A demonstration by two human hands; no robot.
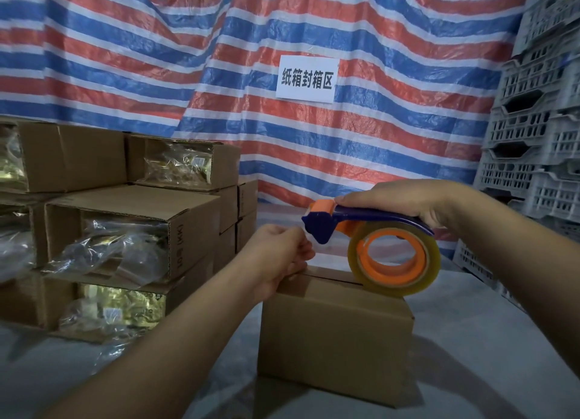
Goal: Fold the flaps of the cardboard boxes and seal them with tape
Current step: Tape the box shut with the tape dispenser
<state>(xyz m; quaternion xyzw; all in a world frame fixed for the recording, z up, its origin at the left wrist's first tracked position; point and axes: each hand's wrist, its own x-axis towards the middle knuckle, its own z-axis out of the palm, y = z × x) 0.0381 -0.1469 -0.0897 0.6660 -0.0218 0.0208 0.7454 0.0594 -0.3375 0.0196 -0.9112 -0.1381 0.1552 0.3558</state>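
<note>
The two bare forearms reach in from the bottom edge, and between them stands a small brown cardboard box [334, 337] with its top flaps folded shut, resting on a pale grey surface [489, 356]. The left hand [279, 255] rests its heel on the box's near left top corner, fingers curled and pinching at something just under the dispenser's nose; the tape end itself is too thin to make out. The right hand [405, 203] grips the blue handle of a blue and orange plastic tape dispenser [354, 227], held above the box. Its roll of clear yellowish tape [394, 258] on an orange core touches the box's top by the far right edge, near the seam between the flaps.

To the left, a stack of open-ended brown cardboard boxes [125, 230] lies on the same surface, their ends showing crinkled clear plastic bags with gold contents. One box end carries small printed characters, too small to read.

Behind everything hangs a red, white and blue striped woven tarpaulin [157, 57]. Pinned to it is a white paper sign [307, 79] printed in black: 纸箱封箱区. At the right edge rises a stack of grey perforated plastic crates [536, 136].
</note>
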